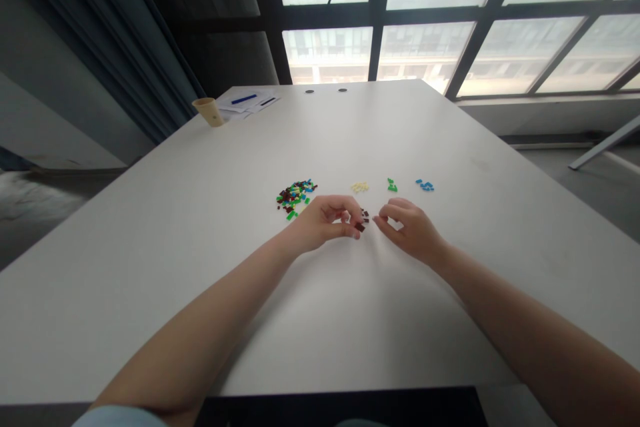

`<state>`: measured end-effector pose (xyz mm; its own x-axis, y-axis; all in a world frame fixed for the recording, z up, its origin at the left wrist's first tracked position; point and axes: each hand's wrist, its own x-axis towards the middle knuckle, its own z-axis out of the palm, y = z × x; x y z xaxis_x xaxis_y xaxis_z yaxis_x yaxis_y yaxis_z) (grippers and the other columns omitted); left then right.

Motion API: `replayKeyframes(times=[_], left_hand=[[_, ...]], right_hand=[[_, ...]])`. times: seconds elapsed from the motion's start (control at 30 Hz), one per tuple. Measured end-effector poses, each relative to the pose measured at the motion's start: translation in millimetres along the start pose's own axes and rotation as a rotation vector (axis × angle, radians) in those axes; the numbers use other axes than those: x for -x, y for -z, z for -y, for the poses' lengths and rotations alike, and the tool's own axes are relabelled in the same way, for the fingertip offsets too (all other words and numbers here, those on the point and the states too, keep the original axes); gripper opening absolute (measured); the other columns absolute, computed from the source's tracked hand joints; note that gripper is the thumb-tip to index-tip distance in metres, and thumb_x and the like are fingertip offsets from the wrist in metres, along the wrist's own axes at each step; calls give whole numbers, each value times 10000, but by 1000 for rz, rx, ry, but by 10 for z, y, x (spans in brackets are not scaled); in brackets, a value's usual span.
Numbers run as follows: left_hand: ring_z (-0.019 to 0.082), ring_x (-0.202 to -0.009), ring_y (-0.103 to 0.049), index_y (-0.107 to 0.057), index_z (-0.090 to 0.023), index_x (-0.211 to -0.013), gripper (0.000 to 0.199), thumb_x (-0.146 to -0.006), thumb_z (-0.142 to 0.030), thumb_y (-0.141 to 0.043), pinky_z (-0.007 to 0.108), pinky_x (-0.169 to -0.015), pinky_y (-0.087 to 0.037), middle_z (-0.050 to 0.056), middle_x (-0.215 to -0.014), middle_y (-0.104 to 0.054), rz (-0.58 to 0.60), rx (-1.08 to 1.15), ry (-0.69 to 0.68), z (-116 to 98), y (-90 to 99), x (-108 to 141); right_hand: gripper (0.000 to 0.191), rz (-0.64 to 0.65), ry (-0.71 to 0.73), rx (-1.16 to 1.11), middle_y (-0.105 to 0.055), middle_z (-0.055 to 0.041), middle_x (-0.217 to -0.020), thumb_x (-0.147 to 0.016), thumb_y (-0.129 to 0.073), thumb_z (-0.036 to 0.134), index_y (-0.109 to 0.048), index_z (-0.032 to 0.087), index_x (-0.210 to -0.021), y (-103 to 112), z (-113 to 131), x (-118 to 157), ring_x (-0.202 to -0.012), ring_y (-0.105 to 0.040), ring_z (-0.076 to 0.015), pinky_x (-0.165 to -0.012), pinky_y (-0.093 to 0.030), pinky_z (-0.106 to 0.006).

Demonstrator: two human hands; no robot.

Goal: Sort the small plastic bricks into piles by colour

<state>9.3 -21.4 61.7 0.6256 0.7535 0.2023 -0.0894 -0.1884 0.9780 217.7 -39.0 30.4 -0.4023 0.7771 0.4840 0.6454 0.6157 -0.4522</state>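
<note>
My left hand (333, 219) pinches a dark brown toy brick (359, 227) between thumb and fingertips. Just beyond it lie a few more small brown bricks (366, 213), partly hidden by the fingers. My right hand (407, 227) is to the right of these, its thumb and forefinger drawn together in a pinch near the brown bricks. Whatever may be between its fingertips is too small to make out. A mixed pile of small bricks (295, 195) in brown, green, blue and yellow lies past my left wrist.
Behind my hands, small groups of yellow bricks (360, 186), green bricks (393, 185) and blue bricks (425, 185) form a row on the white table (350, 320). A paper cup (209, 112) and papers (245, 107) with a blue pen (244, 99) are at the far left.
</note>
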Motion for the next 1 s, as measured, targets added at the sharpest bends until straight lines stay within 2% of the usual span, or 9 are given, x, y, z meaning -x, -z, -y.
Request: replayKeyframes(times=[0.1,0.17,0.37,0.6,0.67,0.8,0.83,0.9,1.0], left_hand=[[98,-625,-533,-634,-137,-666,232,-561,-291,-772,240,-597,-404,29,-691,-615,12,105,119,105,-19,-7],[95,-619,-540,-645,-134,-666,236,-546,-287,-779,237,-607,-415,20,-677,-615,10,166,195,184,-45,-10],[99,-617,-543,-647,-124,-638,260,-520,-306,-789,236,-631,-423,5,-602,-606,-24,240,274,337,-115,-7],[92,-618,-534,-658,-130,-696,310,-518,-350,-784,227,-615,-408,13,-653,-629,-49,269,286,453,-119,-11],[91,-616,-523,-661,-140,-753,326,-570,-397,-742,227,-605,-406,21,-682,-633,-145,166,265,477,-53,-23],[104,-655,-519,-621,-154,-751,304,-751,-447,-539,234,-628,-413,26,-709,-612,-620,-191,134,544,222,-30],[112,-679,-526,-608,-157,-742,301,-770,-439,-507,238,-644,-418,28,-721,-610,-697,-277,115,566,296,-24],[123,-704,-536,-595,-165,-746,296,-788,-430,-471,244,-655,-421,30,-741,-613,-772,-381,114,608,407,-6],[124,-678,-531,-589,-171,-752,291,-797,-423,-451,245,-633,-411,19,-716,-605,-761,-428,87,640,445,27]], right_hand=[[70,-189,170,-85,-538,-22,-679,-791,-556,271,-581,209,-812,48,92,22,-644,-480,-141,-640,-391,-294],[148,-218,259,-117,-548,-18,-682,-755,-613,273,-610,223,-895,66,145,35,-627,-487,-138,-626,-406,-299],[156,-144,264,-122,-533,-7,-670,-763,-608,279,-670,257,-904,27,163,35,-628,-484,-124,-625,-419,-291],[129,-66,239,-137,-553,-19,-695,-791,-574,260,-670,238,-874,-8,158,6,-663,-486,-133,-666,-424,-293],[121,-44,148,-111,-556,-24,-709,-791,-575,261,-670,227,-858,-34,126,-34,-690,-494,-141,-701,-417,-299],[98,12,-153,-33,-530,-13,-686,-739,-627,271,-687,216,-794,-142,-26,-176,-681,-483,-139,-667,-386,-274],[99,42,-220,-24,-521,-9,-681,-726,-636,279,-692,218,-781,-175,-65,-217,-667,-478,-135,-647,-376,-265],[117,119,-309,-22,-509,-5,-688,-707,-643,294,-701,222,-778,-240,-125,-295,-643,-471,-126,-625,-362,-255],[139,228,-361,-19,-518,-3,-701,-686,-640,292,-708,224,-786,-320,-145,-392,-633,-475,-120,-629,-357,-250]])
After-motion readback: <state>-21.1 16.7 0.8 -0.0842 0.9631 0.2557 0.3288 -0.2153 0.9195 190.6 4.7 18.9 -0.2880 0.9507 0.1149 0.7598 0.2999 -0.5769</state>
